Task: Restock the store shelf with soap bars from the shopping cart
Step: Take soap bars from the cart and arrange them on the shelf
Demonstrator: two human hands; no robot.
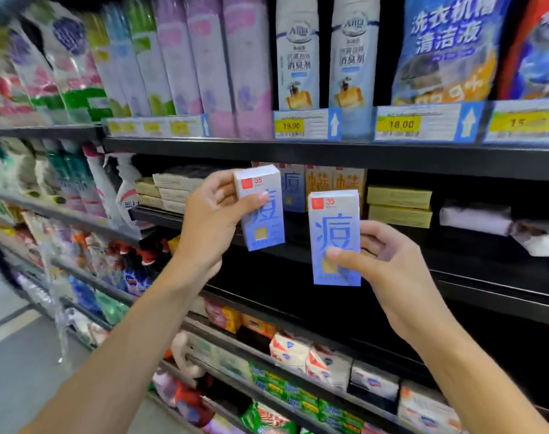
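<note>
My left hand (213, 214) grips a pale blue soap box (262, 220), upright, with a large blue character on its front. My right hand (383, 261) pinches a second box of the same kind (334, 228), thumb across its lower front. Both boxes hang in front of the middle shelf (392, 249), a black shelf with a bare dark stretch behind them. At the back of that shelf stands one more blue soap box (293, 191) beside orange boxes (336, 183). The shopping cart is out of view.
Yellow-green boxes (399, 206) are stacked to the right on the same shelf, beige boxes (169, 191) to the left. The shelf above (329, 155) holds tall bottles and carries price tags. Lower shelves hold more packaged soap. The aisle floor (16, 355) lies at lower left.
</note>
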